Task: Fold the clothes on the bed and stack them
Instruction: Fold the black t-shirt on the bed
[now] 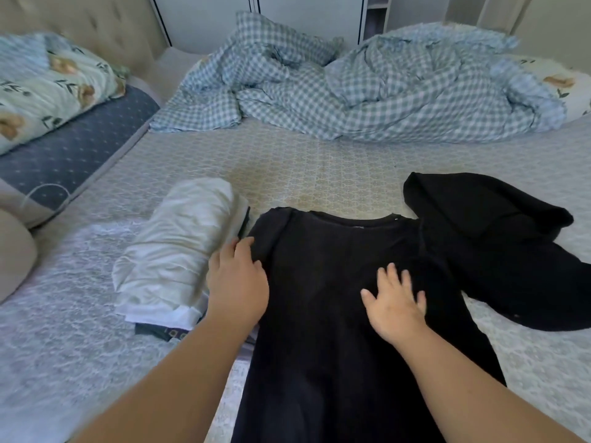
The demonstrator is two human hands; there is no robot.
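A black shirt (323, 314) lies spread flat on the bed in front of me, collar pointing away. My left hand (238, 282) sits at its left shoulder edge, fingers curled over the fabric there. My right hand (395, 302) rests flat on the shirt's right chest with fingers spread. Just left of the shirt stands a stack of folded clothes (179, 251), a cream garment on top and a dark piece underneath. A second black garment (492, 244) lies crumpled to the right, touching the shirt's right sleeve.
A rumpled blue checked duvet (351, 91) fills the far side of the bed. A floral pillow (48, 87) and a navy mat (80, 155) lie at the far left by the padded headboard. Patterned bedsheet (303, 167) shows between duvet and clothes.
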